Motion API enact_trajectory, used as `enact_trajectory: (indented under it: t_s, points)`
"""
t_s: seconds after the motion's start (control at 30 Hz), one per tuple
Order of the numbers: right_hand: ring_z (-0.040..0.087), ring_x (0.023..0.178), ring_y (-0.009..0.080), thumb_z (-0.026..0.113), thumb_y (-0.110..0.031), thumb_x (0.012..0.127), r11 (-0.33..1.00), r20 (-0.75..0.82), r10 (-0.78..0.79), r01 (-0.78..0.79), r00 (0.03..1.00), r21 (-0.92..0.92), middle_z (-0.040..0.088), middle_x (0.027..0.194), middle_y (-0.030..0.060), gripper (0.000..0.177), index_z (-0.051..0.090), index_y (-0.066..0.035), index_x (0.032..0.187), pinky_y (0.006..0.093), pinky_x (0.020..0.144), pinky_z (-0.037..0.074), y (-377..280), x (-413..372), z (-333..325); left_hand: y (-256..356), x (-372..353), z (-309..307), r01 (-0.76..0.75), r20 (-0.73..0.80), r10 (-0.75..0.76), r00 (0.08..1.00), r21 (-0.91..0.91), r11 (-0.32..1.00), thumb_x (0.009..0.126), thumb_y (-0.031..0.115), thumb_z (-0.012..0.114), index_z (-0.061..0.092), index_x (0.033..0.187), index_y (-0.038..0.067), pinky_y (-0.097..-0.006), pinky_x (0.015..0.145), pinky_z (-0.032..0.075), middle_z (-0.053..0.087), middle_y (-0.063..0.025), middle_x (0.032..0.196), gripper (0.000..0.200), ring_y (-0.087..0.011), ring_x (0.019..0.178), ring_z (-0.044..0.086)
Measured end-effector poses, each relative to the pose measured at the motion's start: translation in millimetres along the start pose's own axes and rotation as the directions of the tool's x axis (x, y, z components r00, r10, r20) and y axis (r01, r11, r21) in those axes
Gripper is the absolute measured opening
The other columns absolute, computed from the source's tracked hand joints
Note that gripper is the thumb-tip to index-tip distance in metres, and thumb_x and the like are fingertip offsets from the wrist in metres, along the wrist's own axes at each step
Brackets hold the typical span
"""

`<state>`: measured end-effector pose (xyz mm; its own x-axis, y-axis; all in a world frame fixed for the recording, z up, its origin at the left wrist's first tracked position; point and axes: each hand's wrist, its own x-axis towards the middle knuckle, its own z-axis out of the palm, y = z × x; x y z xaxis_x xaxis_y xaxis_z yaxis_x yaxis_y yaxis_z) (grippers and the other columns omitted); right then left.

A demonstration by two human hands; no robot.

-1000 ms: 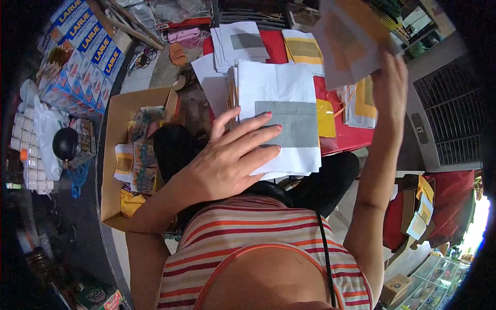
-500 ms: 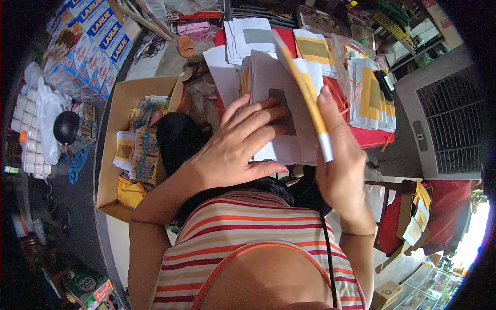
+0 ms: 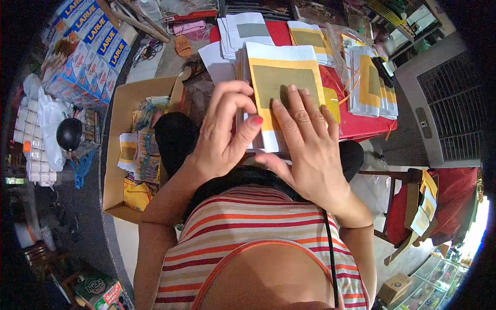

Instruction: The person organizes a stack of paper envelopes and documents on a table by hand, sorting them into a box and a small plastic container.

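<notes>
A sheet of what looks like joss paper (image 3: 284, 62), white with a yellow panel and a dull gold rectangle, lies face up on top of a thick paper stack in front of me. My right hand (image 3: 312, 139) rests flat on its lower right part, fingers spread. At the left edge of the stack is my left hand (image 3: 222, 129). Its fingers are bent and apart from the thumb, whose red-nailed tip touches the sheet's edge. Nothing shows gripped in either hand. The lower edge of the stack is partly covered by my hands.
More paper piles (image 3: 248, 31) lie on the red table (image 3: 361, 126), with a strapped bundle (image 3: 361, 88) at right bearing a dark object. A cardboard box (image 3: 116, 181) of printed papers stands at left. A grey fan-like appliance (image 3: 413, 103) stands at right.
The sheet that my right hand held tilted on edge now lies flat on the stack, with that hand pressed on it. My left hand has moved from the stack's top to its left edge.
</notes>
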<state>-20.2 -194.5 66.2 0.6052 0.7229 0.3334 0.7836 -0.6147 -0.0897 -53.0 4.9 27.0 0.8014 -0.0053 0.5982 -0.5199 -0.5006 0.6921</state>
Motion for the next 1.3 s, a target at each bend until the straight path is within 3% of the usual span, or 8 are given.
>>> enact_trajectory:
  t_s: [0.07,0.17,0.23,0.27,0.37,0.63,0.83,1.3]
  points:
    - [0.033,0.140,0.0423,0.053,-0.064,0.088,0.995,-0.016,-0.007,0.008,1.000,0.101,0.037,0.150,0.0234,0.079,0.047,-0.004,0.140,0.0581,0.111,0.022,6.6,0.3,-9.8,-5.2,0.9,5.0,0.014,-0.102,-0.014,0.995,0.003,1.000,0.096,0.023,0.060,0.051,0.103,0.001,-0.0406,0.099,0.038,0.049,-0.0188,0.114,0.025,-0.0319,0.110,0.050]
    - [0.025,0.144,0.0412,0.051,-0.050,0.095,0.969,-0.179,0.139,-0.096,0.974,0.227,0.028,0.155,0.0234,0.068,0.041,-0.004,0.145,0.0512,0.116,0.017,35.6,3.5,-12.2,-15.8,5.0,8.6,0.036,-0.194,-0.020,0.981,0.077,0.996,0.098,0.020,0.056,0.044,0.122,-0.003,-0.0415,0.106,0.033,0.044,-0.0227,0.126,0.035,-0.0337,0.122,0.044]
    - [0.015,0.149,0.0368,0.047,-0.035,0.101,0.829,-0.132,0.253,-0.145,0.958,0.540,0.021,0.158,0.0239,0.058,0.036,-0.003,0.148,0.0425,0.119,0.013,57.3,11.6,7.8,-9.8,13.5,12.8,0.151,-0.143,-0.133,0.981,0.127,0.980,0.101,0.024,0.050,0.033,0.139,-0.006,-0.0436,0.113,0.027,0.033,-0.0281,0.141,0.051,-0.0399,0.135,0.034]
    - [0.015,0.149,0.0368,0.047,-0.035,0.101,0.827,-0.126,0.256,-0.149,0.959,0.542,0.021,0.158,0.0239,0.058,0.036,-0.003,0.148,0.0425,0.119,0.013,63.3,15.5,20.5,-11.2,15.5,14.5,0.235,-0.048,-0.232,0.972,0.076,0.969,0.104,0.033,0.041,0.015,0.149,-0.008,-0.0436,0.118,0.017,0.015,-0.0307,0.154,0.066,-0.0422,0.146,0.016]
    - [0.001,0.150,0.0287,0.042,-0.022,0.104,0.444,0.056,0.325,-0.205,0.944,0.872,0.005,0.161,0.0252,0.056,0.024,-0.002,0.152,0.0368,0.119,0.010,65.7,21.8,44.9,-14.8,18.1,27.1,0.406,0.011,-0.406,0.914,-0.080,0.910,0.105,0.042,0.036,0.006,0.151,-0.008,-0.0428,0.119,0.014,0.007,-0.0311,0.157,0.074,-0.0403,0.148,0.008]
    - [0.003,0.151,0.0309,0.048,-0.018,0.101,0.497,-0.020,0.316,-0.148,0.949,0.855,-0.001,0.161,0.0257,0.059,0.025,0.001,0.151,0.0371,0.119,0.013,57.1,20.1,50.1,-17.1,24.1,25.1,0.452,0.056,-0.456,0.888,-0.291,0.843,0.104,0.044,0.038,-0.001,0.151,-0.007,-0.0384,0.120,0.011,0.005,-0.0317,0.158,0.080,-0.0388,0.149,0.005]
    - [0.009,0.150,0.0335,0.049,-0.022,0.101,0.726,-0.048,0.221,-0.132,0.974,0.674,0.004,0.161,0.0257,0.054,0.034,0.001,0.148,0.0384,0.118,0.019,57.6,23.5,44.3,-40.9,30.2,31.1,0.243,-0.011,-0.243,0.970,0.052,0.969,0.104,0.027,0.046,0.014,0.153,-0.004,-0.0358,0.120,0.011,0.011,-0.0219,0.161,0.067,-0.0275,0.150,0.010]
    - [0.012,0.150,0.0296,0.040,-0.020,0.103,0.622,0.006,0.255,-0.169,0.967,0.764,0.009,0.162,0.0186,0.052,0.031,-0.001,0.150,0.0360,0.119,0.015,70.9,25.7,76.7,-55.8,14.7,42.5,0.275,-0.036,-0.272,0.962,0.134,0.952,0.105,0.027,0.040,0.019,0.154,0.001,-0.0379,0.119,0.013,0.005,-0.0223,0.162,0.058,-0.0326,0.150,0.008]
